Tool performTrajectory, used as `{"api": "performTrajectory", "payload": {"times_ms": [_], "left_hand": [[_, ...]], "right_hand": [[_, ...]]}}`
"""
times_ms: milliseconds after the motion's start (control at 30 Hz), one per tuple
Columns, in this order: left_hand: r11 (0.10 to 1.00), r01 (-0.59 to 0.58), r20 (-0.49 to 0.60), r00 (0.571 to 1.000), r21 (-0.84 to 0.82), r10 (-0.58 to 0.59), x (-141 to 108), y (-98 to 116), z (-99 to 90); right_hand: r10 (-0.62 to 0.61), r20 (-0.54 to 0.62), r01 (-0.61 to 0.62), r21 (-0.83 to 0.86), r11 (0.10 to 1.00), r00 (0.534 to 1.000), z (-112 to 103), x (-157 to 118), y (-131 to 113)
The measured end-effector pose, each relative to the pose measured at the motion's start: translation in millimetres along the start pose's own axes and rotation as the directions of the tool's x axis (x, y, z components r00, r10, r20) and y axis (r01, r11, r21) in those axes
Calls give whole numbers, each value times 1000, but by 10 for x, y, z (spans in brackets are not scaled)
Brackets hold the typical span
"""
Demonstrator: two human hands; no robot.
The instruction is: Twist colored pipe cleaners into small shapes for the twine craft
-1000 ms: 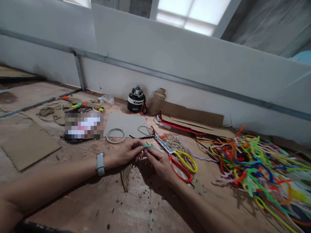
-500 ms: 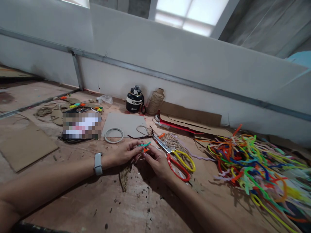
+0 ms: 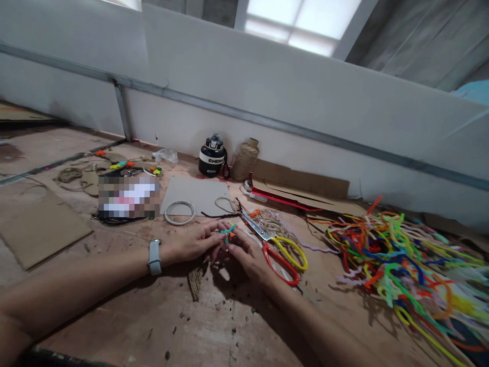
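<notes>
My left hand [image 3: 198, 240] and my right hand [image 3: 247, 255] meet over the middle of the table, fingers pinched round a small teal pipe cleaner [image 3: 232, 229] crossed with an orange piece. Part of this small work is hidden by the fingers. Below my left hand a bundle of brown twine [image 3: 195, 283] hangs down or lies on the tabletop; its upper end is covered by the hand. Just right of my right hand lie scissors [image 3: 281, 265] with one red and one yellow handle, blades pointing away.
A heap of colourful pipe cleaners [image 3: 397, 260] spreads over the right side. Behind stand a black bottle [image 3: 211, 158] and a twine spool [image 3: 245, 160]. A tape ring [image 3: 179, 213] rests on grey card [image 3: 196, 189]. Cardboard [image 3: 42, 229] lies at left, loose twine [image 3: 267, 224] near the scissors.
My fingers have shifted slightly around the pipe cleaners. The teal piece now stands up more, with an end showing lower between the hands. The things on the table have not moved.
</notes>
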State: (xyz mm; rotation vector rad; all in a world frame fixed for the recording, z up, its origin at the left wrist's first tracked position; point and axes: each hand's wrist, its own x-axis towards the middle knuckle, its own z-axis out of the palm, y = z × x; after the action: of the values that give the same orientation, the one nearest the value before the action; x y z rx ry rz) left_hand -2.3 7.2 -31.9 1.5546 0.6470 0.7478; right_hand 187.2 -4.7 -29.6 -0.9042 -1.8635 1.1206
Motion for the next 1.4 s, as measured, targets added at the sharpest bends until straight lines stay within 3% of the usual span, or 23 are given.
{"api": "performTrajectory", "payload": {"times_ms": [100, 200, 333, 500, 700, 833, 1100, 1267, 1400], "left_hand": [[999, -14, 5, 1000, 29, 14, -10, 15, 18], [999, 9, 38, 999, 35, -10, -21, -11, 36], [999, -10, 70, 998, 43, 7, -36, -20, 53], [999, -13, 49, 999, 45, 11, -34, 47, 67], [1000, 9, 64, 998, -25, -8, -31, 14, 90], [996, 50, 82, 996, -79, -43, -53, 26, 75], [999, 27, 73, 997, 22, -29, -55, 53, 54], [981, -52, 75, 996, 186, 39, -84, 113, 44], [985, 3, 94, 995, 171, -20, -105, 131, 52]], "right_hand": [[-40, -89, 37, -34, 999, 995, 0, 8, 16], [-7, -161, -1, -54, 999, 987, 10, 11, 49], [33, -193, -51, -88, 995, 981, 18, -2, 25], [-35, -233, -13, -202, 979, 972, 51, -20, -55], [-156, -261, -12, -546, 838, 953, 64, -71, 34], [-217, -215, 21, -662, 749, 952, 47, -90, 119], [-264, -157, 70, -725, 685, 952, 33, -88, 107], [-280, -142, 113, -676, 728, 949, 45, -83, 46], [-270, -155, 114, -632, 767, 950, 64, -81, 16]]}}
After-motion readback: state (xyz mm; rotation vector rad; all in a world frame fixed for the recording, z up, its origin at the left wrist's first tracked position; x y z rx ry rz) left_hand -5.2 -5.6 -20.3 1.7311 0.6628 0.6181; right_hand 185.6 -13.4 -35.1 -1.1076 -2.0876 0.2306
